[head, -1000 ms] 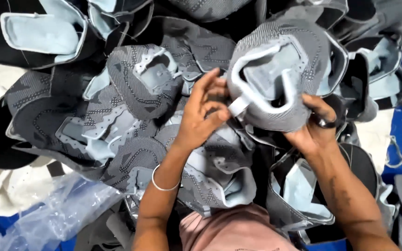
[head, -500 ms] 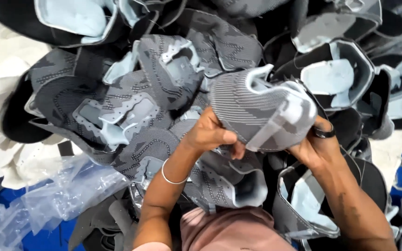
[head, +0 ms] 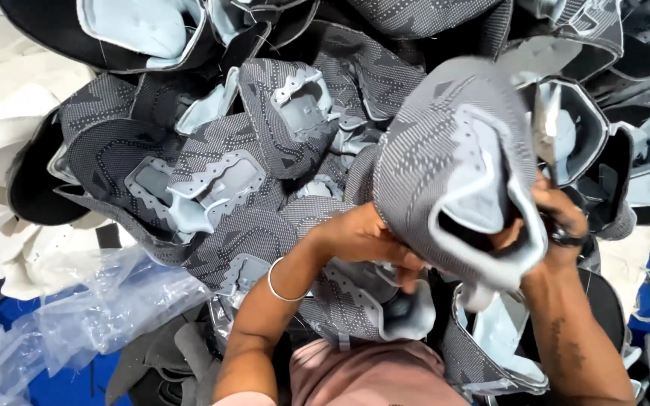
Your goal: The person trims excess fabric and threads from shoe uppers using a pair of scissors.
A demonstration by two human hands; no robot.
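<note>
Overhead, one grey knit shoe upper (head: 445, 158) between left hand (head: 366, 240) and right hand (head: 558, 225).

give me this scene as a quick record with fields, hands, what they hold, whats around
left hand: left hand on the lower edge of the grey knit shoe upper, silver bangle on the wrist
right hand: right hand on the same upper's far side, dark band at the wrist
held item: upper lifted above the pile, pale blue lining facing the camera
behind: pile of matching grey uppers
left side: white pieces, clear plastic bag
below: blue surface
</note>
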